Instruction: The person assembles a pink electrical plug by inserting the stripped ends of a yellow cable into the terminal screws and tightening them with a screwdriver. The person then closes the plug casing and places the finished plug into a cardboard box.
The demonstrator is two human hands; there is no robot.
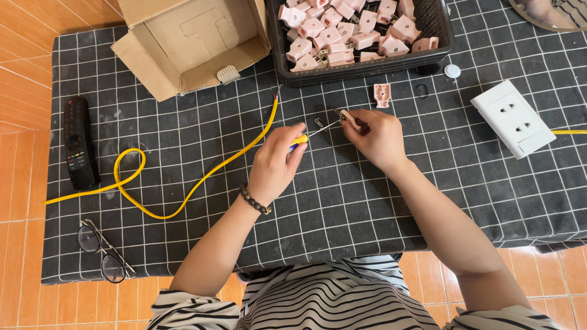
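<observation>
While the left hand [275, 164] closes its fingers around a yellow-handled screwdriver [299, 140], the thin shaft runs up and to the right across a bare stretch of the black grid-patterned cloth [342, 208] toward the right hand [377, 135]. That hand has its fingers pinched together on a small pink plug piece [348, 117], with metal showing at its tip; the screwdriver's end meets it just left of the fingertips. Both hands work near the middle of the cloth, with open room below them down to the near edge, where the striped shirt [324, 305] begins.

Above the hands sits a black plastic basket [437, 30] full of pink plug parts [342, 30], its front wall close to the right hand. A lone pink plug half [382, 95] lies just below that wall, with a small black ring [422, 90] and a white round cap [452, 71] beside it. To the left, an open cardboard box [183, 43] rests on its side. A yellow cable [202, 177] curves from under the box, passes behind the left hand, loops, and runs off the cloth's left edge. A black remote control [78, 143] lies along that left edge, and eyeglasses [104, 250] sit at the near left corner. A white socket block [513, 119] lies well to the right.
</observation>
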